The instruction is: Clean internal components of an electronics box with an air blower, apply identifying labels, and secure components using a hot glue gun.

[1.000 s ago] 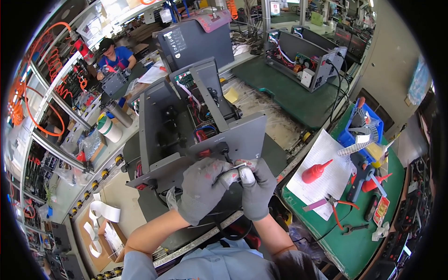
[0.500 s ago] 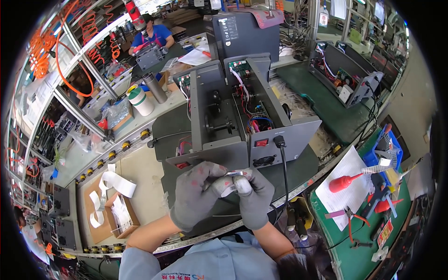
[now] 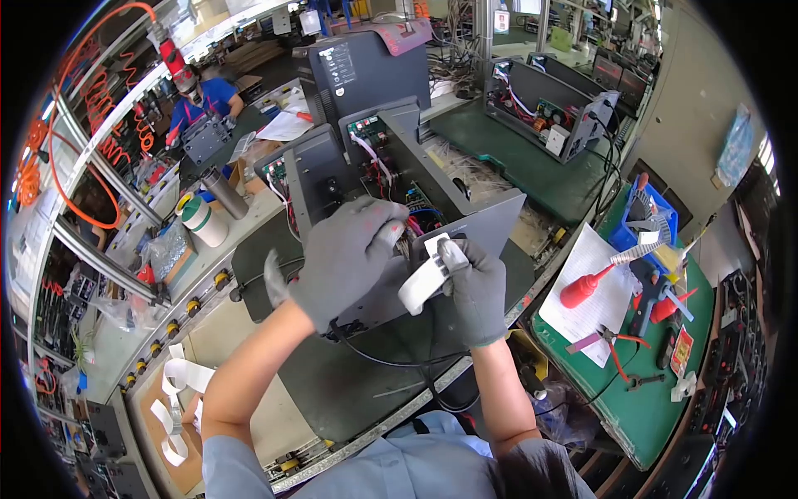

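Note:
My left hand [image 3: 353, 254], in a grey glove, reaches over the front of an open dark grey metal casing [image 3: 490, 218]. Its fingertips bunch together near the wiring inside; whatever they pinch is hidden. One gloved finger sticks out to the left. My right hand [image 3: 478, 291], also gloved, is closed on a white label strip [image 3: 422, 284] just in front of the casing's front panel. The strip curls down to the left from the fingers. Inside the casing a green circuit board [image 3: 366, 130] and white wires show. A black power cord [image 3: 391, 363] loops below the hands.
To the right, a green side table [image 3: 619, 424] holds a red bottle [image 3: 582, 289], pliers [image 3: 611, 335] and a blue bin [image 3: 665, 218]. More white strip [image 3: 174, 378] lies at lower left. Another open casing [image 3: 549, 125] stands behind; a co-worker [image 3: 204, 104] sits at far left.
My hands have come apart: the left moved up over the casing, the right kept the label strip, which now hangs longer. The view has shifted, and the casing appears further left.

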Available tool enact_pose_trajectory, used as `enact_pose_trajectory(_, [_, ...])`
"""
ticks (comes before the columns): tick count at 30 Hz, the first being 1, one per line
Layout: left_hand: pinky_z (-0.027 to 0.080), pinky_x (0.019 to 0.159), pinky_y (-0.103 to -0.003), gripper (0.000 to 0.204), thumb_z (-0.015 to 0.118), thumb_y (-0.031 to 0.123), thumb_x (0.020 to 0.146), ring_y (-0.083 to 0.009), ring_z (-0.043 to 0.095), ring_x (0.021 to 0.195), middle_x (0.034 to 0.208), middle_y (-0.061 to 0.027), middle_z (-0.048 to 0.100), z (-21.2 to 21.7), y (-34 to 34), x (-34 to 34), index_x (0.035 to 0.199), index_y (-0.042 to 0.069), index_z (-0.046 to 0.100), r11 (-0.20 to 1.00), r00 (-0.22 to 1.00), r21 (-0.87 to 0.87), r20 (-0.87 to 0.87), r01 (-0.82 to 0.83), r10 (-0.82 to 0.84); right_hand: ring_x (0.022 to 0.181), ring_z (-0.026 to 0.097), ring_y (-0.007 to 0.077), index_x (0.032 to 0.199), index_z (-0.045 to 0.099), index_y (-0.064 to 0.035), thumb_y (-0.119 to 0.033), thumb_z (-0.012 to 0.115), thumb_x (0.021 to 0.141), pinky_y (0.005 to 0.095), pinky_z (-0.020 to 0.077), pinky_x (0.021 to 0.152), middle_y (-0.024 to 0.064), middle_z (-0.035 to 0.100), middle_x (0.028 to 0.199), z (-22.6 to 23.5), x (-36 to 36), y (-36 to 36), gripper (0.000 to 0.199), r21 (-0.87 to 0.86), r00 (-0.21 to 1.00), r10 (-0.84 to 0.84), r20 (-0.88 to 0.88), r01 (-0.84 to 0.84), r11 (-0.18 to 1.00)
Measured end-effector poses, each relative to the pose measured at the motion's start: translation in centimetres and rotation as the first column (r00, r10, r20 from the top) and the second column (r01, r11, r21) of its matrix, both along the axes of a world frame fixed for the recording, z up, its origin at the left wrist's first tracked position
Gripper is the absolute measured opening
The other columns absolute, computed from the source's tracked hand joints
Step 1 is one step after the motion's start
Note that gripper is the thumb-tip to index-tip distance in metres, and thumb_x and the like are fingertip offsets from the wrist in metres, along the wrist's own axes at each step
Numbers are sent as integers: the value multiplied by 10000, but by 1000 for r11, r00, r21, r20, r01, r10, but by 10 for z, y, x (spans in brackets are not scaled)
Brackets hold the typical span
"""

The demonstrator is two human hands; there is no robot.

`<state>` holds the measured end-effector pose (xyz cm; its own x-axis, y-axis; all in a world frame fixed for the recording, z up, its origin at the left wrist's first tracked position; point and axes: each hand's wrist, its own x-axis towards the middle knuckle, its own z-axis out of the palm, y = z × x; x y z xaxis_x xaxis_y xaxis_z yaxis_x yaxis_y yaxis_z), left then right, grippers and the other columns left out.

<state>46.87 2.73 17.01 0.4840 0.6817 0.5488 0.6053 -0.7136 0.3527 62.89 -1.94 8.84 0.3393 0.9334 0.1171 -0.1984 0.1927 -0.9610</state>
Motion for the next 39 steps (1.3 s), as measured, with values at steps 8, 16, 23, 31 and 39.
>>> enact_pose_trajectory(8, [467,715,-311,239,467,142,895,-195,594,753,814,-131,630,-17,36,29,984,-1,636,876,992,-472,-18,101,-125,496,493,43,861,684,12,-209,618,894,218,385,437,3,587,595,3,1,9,233,-62,1000,-29,12,30,998])
enact_pose_trajectory(16, [450,757,-274,230,462,114,904,-131,563,803,845,-86,619,-34,42,27,951,-32,634,849,996,-524,81,63,-24,483,492,51,853,687,11,-218,623,889,235,388,437,17,569,566,-1,3,13,240,-37,998,-46,40,48,998])
enact_pose_trajectory(23, [480,712,-388,261,504,193,878,-351,619,810,845,-216,630,-17,32,32,985,-10,628,889,997,-454,-15,57,-72,488,487,66,861,684,15,-237,632,882,251,394,455,28,565,565,-3,2,13,258,-59,998,-51,32,53,997])
enact_pose_trajectory(31, [481,691,-392,188,526,192,846,-342,612,780,820,-154,635,-7,22,40,909,51,633,932,992,-360,-99,32,-73,501,492,90,840,678,11,-253,634,880,277,409,478,64,571,564,-6,-1,15,271,-64,991,-115,73,120,991])
enact_pose_trajectory(39, [492,704,-376,162,574,149,815,-321,616,791,842,-155,639,5,13,43,916,42,642,985,957,-156,-266,77,-117,508,485,95,775,635,8,-286,613,898,279,412,488,52,556,589,5,7,1,320,-64,976,-107,190,121,991])
